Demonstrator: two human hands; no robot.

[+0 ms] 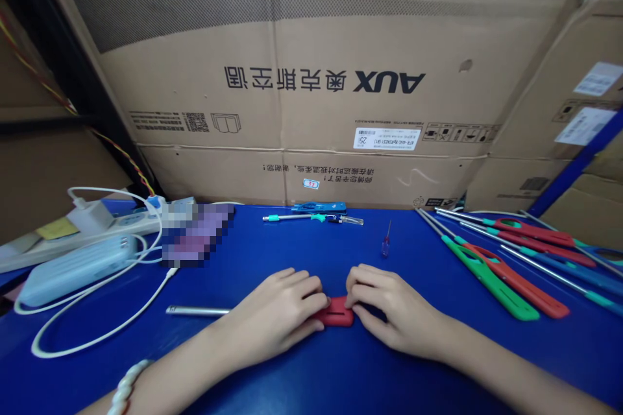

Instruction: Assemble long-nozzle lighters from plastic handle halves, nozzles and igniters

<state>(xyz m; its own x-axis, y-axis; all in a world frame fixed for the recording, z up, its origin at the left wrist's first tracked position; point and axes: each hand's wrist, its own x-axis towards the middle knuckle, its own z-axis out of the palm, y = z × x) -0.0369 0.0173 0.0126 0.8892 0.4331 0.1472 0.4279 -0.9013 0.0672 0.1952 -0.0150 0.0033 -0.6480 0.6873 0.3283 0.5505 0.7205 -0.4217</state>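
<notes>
A red long-necked gas lighter (339, 313) lies sideways on the blue tabletop, its metal tube (197, 311) pointing left. My left hand (280, 308) covers the middle of it, with fingers and thumb closed around the red body. At its right end, my right hand (389, 308) pinches the handle between bent fingers and thumb. Part of the lighter is hidden under my left hand. Beyond my right hand, a small screwdriver with a clear purple handle (385, 246) lies with its shaft pointing away.
Several similar lighters lie at the right, among them a green one (501, 285) and an orange one (530, 288). A pale blue power bank (78, 270), white cable (97, 345) and power strip (117, 224) occupy the left. A cardboard wall (316, 32) closes off the back.
</notes>
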